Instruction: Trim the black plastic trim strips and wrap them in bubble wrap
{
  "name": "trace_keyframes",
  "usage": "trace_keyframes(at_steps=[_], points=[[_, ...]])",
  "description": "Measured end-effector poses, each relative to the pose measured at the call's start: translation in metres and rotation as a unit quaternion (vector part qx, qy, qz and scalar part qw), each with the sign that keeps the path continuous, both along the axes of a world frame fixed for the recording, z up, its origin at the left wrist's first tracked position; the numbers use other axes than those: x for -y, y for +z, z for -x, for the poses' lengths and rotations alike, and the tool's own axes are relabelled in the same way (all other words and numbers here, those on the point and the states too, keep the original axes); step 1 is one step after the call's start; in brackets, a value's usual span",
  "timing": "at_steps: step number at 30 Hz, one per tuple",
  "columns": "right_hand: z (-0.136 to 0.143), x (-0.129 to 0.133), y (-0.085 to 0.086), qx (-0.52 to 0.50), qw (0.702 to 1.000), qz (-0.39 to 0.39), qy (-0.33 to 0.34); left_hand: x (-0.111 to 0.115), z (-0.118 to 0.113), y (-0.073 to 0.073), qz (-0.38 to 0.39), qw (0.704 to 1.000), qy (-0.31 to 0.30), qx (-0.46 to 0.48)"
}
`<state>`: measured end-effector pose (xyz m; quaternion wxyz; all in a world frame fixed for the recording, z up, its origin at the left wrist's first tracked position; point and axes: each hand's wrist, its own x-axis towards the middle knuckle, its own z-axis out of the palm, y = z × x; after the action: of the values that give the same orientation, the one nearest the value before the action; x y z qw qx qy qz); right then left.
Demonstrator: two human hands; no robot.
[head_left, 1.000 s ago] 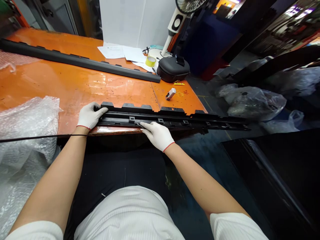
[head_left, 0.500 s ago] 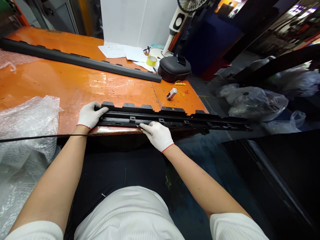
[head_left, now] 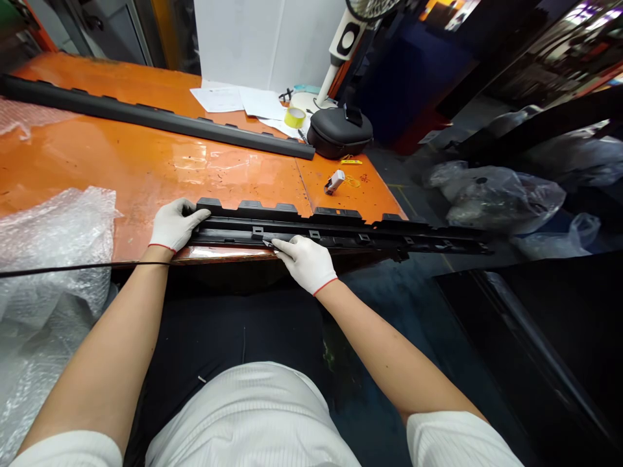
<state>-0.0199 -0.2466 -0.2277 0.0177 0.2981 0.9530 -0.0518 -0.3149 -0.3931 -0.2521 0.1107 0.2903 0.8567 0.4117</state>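
Note:
A long black plastic strip (head_left: 341, 228) with tabs and small square clips lies along the front edge of the orange table (head_left: 146, 162), its right part reaching past the corner. My left hand (head_left: 176, 225), in a white glove, grips the strip's left end between thumb and fingers. My right hand (head_left: 307, 263), also gloved, is at the strip's near edge, with fingers closed on a small piece too small to make out, just below a square clip (head_left: 257, 231).
Another long dark strip (head_left: 160, 118) lies across the back. Bubble wrap (head_left: 63, 253) covers the left front. A black case (head_left: 339, 131), yellow tape (head_left: 294, 118), papers (head_left: 219, 100), a small white device (head_left: 334, 182) and a fan (head_left: 346, 37) stand behind. A thin cord (head_left: 87, 266) runs left.
Both hands have stayed almost in place; the fingertips of my right hand and the small piece at them have shifted very slightly left along the strip.

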Motion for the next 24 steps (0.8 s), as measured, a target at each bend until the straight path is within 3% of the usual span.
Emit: trace_keyframes(at_steps=[10, 16, 19, 24], points=[[0.002, -0.004, 0.0, -0.018, 0.999, 0.04, -0.007, 0.001, -0.002, 0.001, -0.021, 1.0, 0.007, 0.001], [-0.003, -0.01, -0.002, -0.075, 0.993, 0.059, -0.074, 0.0, -0.005, 0.004, -0.03, 1.0, 0.008, -0.001], [0.007, -0.005, -0.005, -0.126, 0.984, 0.097, -0.078, 0.0, -0.008, 0.006, -0.034, 0.999, 0.006, 0.002], [0.038, 0.003, -0.014, -0.107, 0.981, 0.13, -0.097, 0.003, -0.003, 0.0, -0.048, 0.999, -0.016, 0.003]])
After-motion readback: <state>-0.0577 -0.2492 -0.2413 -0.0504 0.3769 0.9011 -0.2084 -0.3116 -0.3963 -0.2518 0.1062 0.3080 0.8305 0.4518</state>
